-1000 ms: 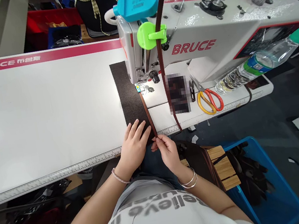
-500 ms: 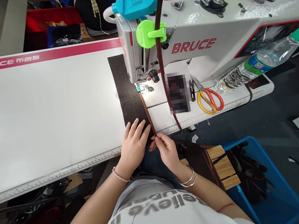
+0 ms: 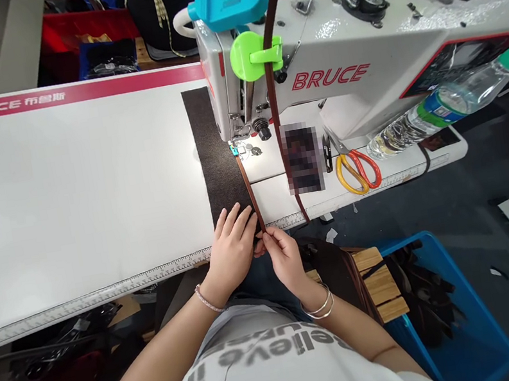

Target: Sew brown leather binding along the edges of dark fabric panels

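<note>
Leftmost, a long white sewing table (image 3: 63, 183) with a red band along its far edge and a printed ruler along the near one. Flat on it, toward the middle, a dark brown fabric strip (image 3: 215, 151) running away from the seated person and in under the presser foot. Pressed on the strip's near end, the left hand (image 3: 232, 246), palm down, fingers spread and flat, gripping nothing, only pinning the cloth to the table. Along the strip's right edge, a narrow reddish-brown tape (image 3: 248, 185) leading from the needle area back to the table's near edge. There, the right hand (image 3: 284, 256), thumb and forefinger pinched on the tape's near end, touching the left hand's fingertips.

Probably light and limp, both pieces: soft woven cloth, apt to skew or ripple if pulled from one corner, so better steered with a flat palm than lifted. Tape thin and floppy, likely slippery between fingers; best held close to where it meets the cloth edge, with slight tension.

Further right, the white sewing machine (image 3: 360, 62) marked BRUCE, a green clip and blue cap on its head; then orange-handled scissors (image 3: 357, 172), a plastic water bottle (image 3: 445, 106) lying on its side, and below, a blue crate (image 3: 456, 319) beside a wooden stool.
</note>
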Available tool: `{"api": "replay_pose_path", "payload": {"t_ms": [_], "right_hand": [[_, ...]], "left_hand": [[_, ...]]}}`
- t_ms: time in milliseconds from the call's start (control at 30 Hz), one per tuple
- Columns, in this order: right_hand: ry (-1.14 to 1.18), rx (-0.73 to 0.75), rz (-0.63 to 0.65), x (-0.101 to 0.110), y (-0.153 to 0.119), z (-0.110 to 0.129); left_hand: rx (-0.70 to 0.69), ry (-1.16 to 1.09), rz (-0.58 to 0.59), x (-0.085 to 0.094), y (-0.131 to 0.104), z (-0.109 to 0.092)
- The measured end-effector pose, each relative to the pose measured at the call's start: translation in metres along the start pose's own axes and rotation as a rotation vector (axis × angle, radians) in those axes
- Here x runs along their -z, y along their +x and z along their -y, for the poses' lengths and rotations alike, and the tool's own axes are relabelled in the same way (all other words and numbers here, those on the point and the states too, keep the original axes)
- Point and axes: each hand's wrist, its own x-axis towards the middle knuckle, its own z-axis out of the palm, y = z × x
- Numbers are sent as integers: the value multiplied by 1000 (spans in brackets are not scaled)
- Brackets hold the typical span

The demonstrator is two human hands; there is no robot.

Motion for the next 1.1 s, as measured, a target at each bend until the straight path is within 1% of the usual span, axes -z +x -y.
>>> {"api": "replay_pose_path", "payload": {"t_ms": [167, 500, 767, 967, 1100], "right_hand": [[-8, -14, -1, 1, 0, 0], [-40, -33, -8, 0, 1, 3], [-3, -33, -13, 0, 1, 2], [9, -42, -17, 0, 2, 3], [-6, -39, -14, 0, 2, 3]], "left_hand": [[5, -24, -20, 0, -1, 0], [23, -57, 9, 2, 0, 2], [54, -33, 9, 3, 2, 1], [20, -32, 4, 3, 2, 2], [35, -55, 10, 2, 2, 1]]}}
